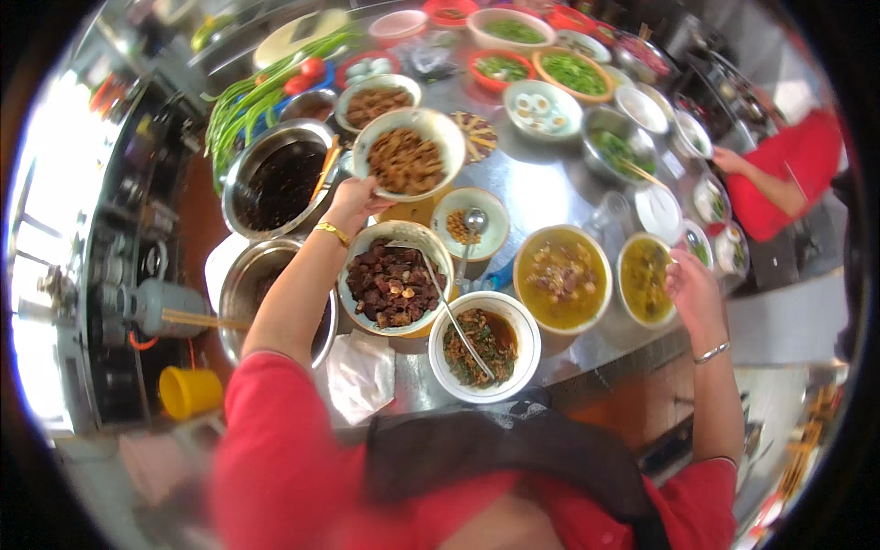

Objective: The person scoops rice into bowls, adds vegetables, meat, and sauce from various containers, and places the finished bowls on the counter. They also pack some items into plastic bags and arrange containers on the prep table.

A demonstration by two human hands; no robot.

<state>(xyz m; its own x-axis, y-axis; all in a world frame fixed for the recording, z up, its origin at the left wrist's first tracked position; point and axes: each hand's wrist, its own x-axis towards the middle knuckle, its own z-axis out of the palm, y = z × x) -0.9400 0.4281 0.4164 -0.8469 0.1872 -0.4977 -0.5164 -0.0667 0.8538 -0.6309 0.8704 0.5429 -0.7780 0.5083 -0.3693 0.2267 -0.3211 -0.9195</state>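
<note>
My left hand [359,201] grips the near-left rim of a pale bowl of brown meat pieces [405,161], which overlaps a similar bowl of brown food [378,104]. Below it lies a bowl of dark red-brown meat chunks [392,282] with a long-handled utensil in it. My right hand [691,285] is at the right rim of a bowl of yellow broth [645,278]; whether it grips the rim cannot be told. To the left of that stands a larger bowl of yellow broth [562,278]. A white bowl of chopped greens in sauce [481,347] holds a metal spoon.
A steel pot of dark liquid [278,182] and scallions [240,117] are at left. A bowl with a ladle [471,223] sits centrally. Egg halves [542,110] and greens [574,72] stand farther back. A person in red [784,175] touches a bowl at right.
</note>
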